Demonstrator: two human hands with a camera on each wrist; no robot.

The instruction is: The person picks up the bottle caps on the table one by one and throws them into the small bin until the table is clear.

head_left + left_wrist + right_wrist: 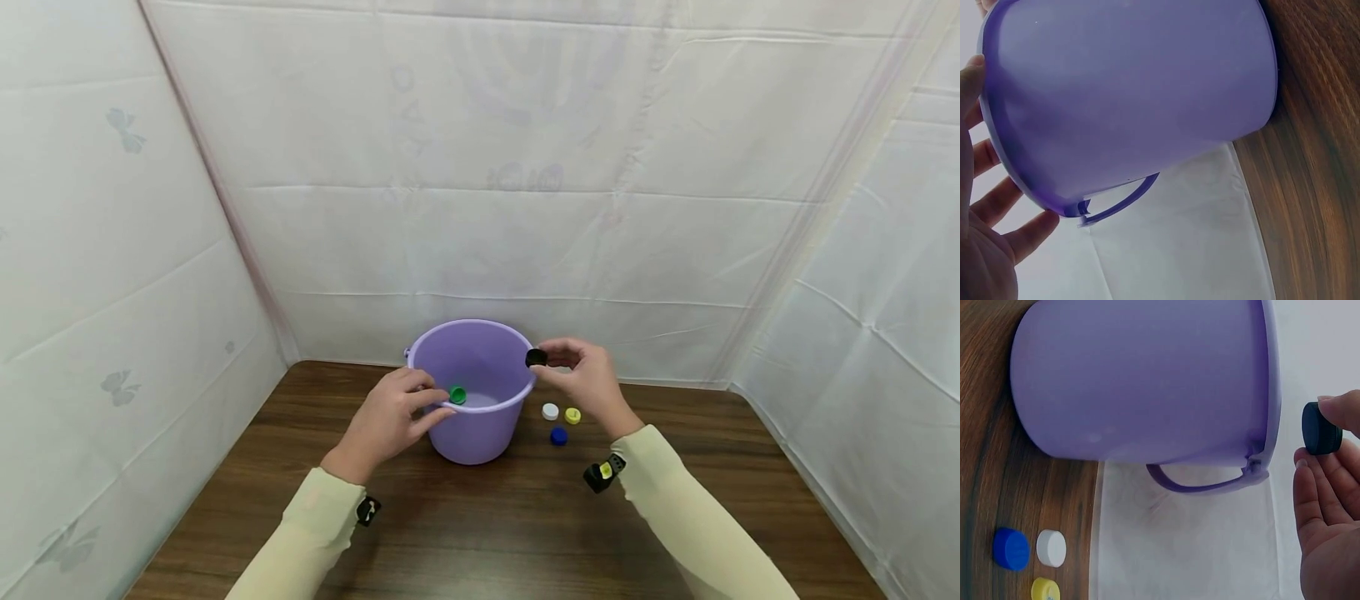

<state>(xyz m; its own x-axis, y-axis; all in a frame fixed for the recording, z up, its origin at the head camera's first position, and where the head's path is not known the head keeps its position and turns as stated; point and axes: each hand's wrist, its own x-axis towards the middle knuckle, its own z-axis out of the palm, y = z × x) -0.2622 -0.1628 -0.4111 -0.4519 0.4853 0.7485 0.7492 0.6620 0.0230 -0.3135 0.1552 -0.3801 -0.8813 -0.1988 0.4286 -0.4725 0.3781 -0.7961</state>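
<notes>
A purple bucket stands upright on the table. My left hand grips its near left rim, the thumb outside and the fingers over the edge; the left wrist view shows this hand along the rim. Inside the bucket, close to those fingertips in the head view, is a green bottle cap; whether they touch it I cannot tell. Just above the right rim, my right hand pinches a black bottle cap between thumb and fingers. White, yellow and blue caps lie right of the bucket.
The brown wooden table is walled by pale sheets at the back and both sides. On the bucket's far side a purple handle hangs down. The bucket stands near the back sheet.
</notes>
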